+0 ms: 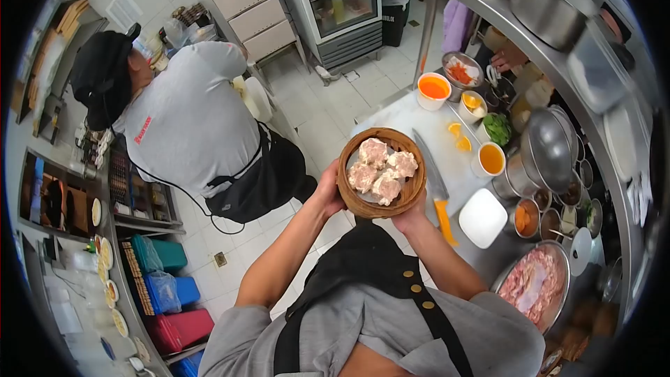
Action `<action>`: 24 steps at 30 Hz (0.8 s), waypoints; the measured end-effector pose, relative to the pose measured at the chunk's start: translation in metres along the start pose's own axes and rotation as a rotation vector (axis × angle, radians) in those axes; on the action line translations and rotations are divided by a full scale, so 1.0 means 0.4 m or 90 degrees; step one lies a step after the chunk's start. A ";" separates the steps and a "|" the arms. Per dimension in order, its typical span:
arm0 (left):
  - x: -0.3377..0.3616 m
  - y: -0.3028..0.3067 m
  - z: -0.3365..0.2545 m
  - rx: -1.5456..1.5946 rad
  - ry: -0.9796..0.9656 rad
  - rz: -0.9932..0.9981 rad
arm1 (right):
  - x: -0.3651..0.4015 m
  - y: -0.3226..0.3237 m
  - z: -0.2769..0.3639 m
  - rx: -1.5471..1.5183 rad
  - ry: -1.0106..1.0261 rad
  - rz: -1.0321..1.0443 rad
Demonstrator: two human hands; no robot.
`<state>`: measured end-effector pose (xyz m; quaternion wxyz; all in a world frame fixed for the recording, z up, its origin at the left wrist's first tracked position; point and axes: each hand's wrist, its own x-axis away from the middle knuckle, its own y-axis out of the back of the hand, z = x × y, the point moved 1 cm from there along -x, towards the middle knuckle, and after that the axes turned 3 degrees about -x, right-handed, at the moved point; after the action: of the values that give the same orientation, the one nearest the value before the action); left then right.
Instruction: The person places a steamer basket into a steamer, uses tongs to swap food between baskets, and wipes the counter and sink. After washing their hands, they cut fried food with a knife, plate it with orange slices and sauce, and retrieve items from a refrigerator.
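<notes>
I hold a round bamboo steamer basket (pixel 381 210) level in front of my chest. Several pale pink dumplings (pixel 373 153) sit inside it on a light liner. My left hand (pixel 331 190) grips the basket's left side, its fingers curled partly out of sight beneath. On the lower right side, my right hand (pixel 412 216) supports it, most of its fingers hidden under the basket. Just right of the basket, a knife (pixel 441 199) with an orange handle lies on a white cutting board (pixel 398 113), near orange slices (pixel 459 137).
Sauce cups (pixel 491 160), a bowl of greens (pixel 497 128) and a white lidded box (pixel 483 218) line the right counter. A bowl of raw meat (pixel 534 286) stands near my right elbow, below an overhead shelf (pixel 481 7). A co-worker (pixel 192 108) bends at the left.
</notes>
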<state>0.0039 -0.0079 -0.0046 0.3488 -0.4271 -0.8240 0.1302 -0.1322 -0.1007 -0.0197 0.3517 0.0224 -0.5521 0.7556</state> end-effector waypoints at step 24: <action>-0.684 -0.026 -0.442 -0.152 0.344 0.255 | -0.574 -0.143 0.106 -0.155 0.339 -0.151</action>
<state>0.2260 -0.2464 0.0017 0.4690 -0.6372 -0.6113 -0.0188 0.0573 -0.2449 -0.0534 0.5697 -0.1542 -0.5208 0.6168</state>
